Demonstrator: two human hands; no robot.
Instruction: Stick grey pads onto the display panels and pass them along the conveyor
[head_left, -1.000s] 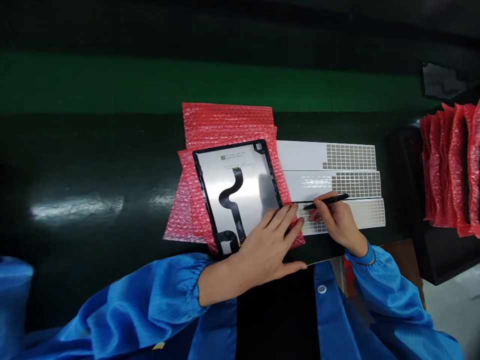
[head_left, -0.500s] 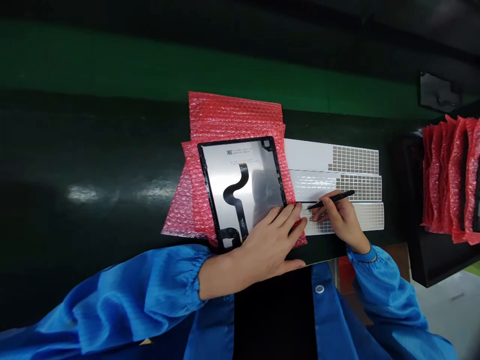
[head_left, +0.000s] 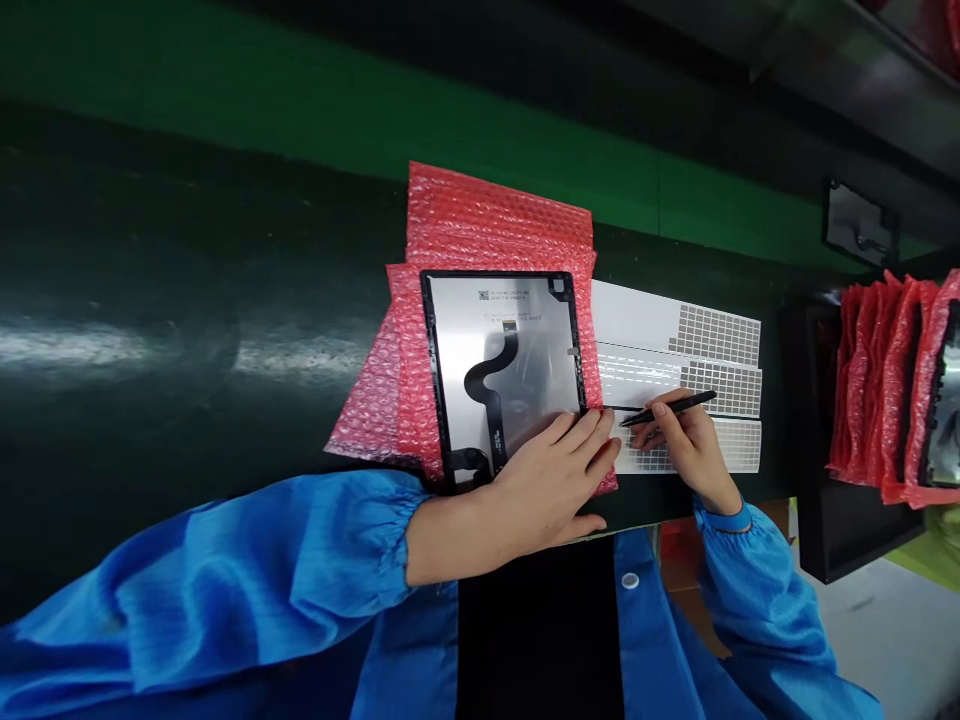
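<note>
My left hand (head_left: 551, 485) lies with its fingers stretched out across the lower right part of a tablet screen panel (head_left: 547, 360). The panel's silvery back faces up, with a black frame and a curved black ribbon cable (head_left: 480, 382). Red bubble-wrap bags (head_left: 495, 215) lie beneath it. Between the fingers of my right hand (head_left: 690, 440) is a pair of black tweezers (head_left: 679, 404), its tip pointing left over the lowest sticker sheet (head_left: 739, 445). Small grey rectangles cover parts of these white sheets. My left hand hides the panel's lower corner.
Two more sticker sheets, the middle one (head_left: 637, 372) and the upper one (head_left: 637, 315), lie above the lowest. At the right, a black tray (head_left: 840, 540) holds several upright red bubble-wrap bags (head_left: 892, 390). Another panel (head_left: 859, 222) lies behind them on the dark green table (head_left: 187, 260).
The camera view has turned slightly, shifting the panel and bags rightward in the picture. My left hand stays on the panel, and my right hand still holds the tweezers over the lowest sheet.
</note>
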